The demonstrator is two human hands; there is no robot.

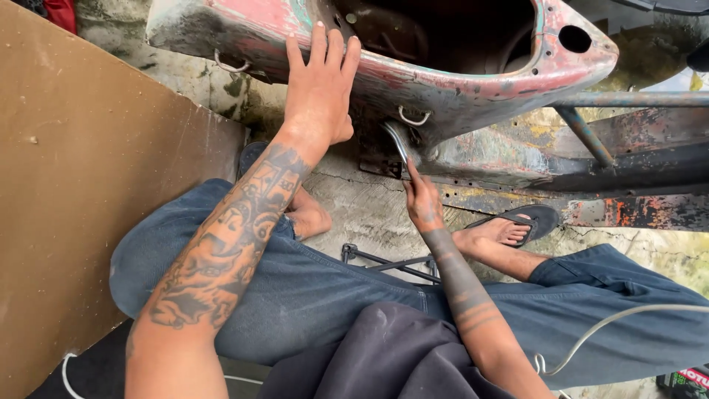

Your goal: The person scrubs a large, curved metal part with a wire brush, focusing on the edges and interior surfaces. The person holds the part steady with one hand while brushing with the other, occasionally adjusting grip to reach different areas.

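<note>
From the head view, I see my left hand (319, 92) spread flat, fingers together, against the worn red-and-grey painted metal vehicle shell (473, 81), apparently steadying it. My right hand (422, 201) is wrapped around a slim bright metal tool (397, 140), tip pushed beneath the shell's lower edge. A brown board (81, 170) leans at my left, a black sandal (528, 218) under my right foot.

Dark package w/ red-white label (690, 380), bottom right corner, partly cut off
</note>
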